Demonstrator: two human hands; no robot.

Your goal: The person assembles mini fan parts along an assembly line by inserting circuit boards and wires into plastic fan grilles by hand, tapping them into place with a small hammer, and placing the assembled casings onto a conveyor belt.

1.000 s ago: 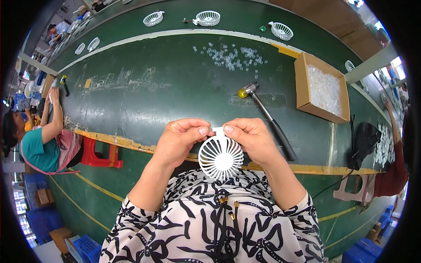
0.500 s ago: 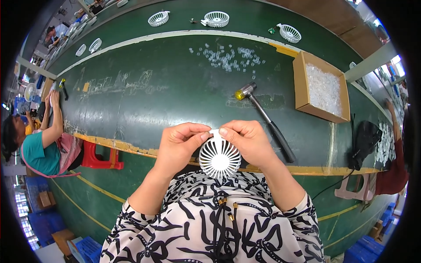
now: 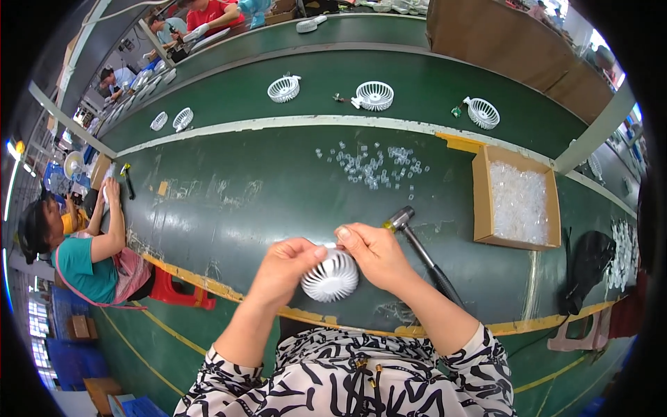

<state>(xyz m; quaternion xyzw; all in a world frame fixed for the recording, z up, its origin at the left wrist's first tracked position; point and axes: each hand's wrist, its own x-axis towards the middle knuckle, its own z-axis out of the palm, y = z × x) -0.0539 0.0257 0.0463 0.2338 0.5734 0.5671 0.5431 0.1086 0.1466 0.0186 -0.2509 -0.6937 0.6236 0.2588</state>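
Just above the near edge of the green table, a white round fan grille is held tilted with its slatted face toward me. My left hand is closed on its upper left edge, thumb and fingers pinching the rim. At the grille's upper right, the fingertips of my right hand are pressed together. Whatever lies between them is hidden. To the right of that hand rests a hammer with a dark handle, partly behind my right forearm.
Small clear plastic pieces lie scattered beyond my hands. An open cardboard box of similar pieces stands at right, near a black bag. More white grilles sit on the green belt behind. A person in teal works at left.
The view has tilted up, showing more of the far belt. The grille has moved slightly left and tilted in my left hand. My right fingertips have shifted off the grille's top tab.
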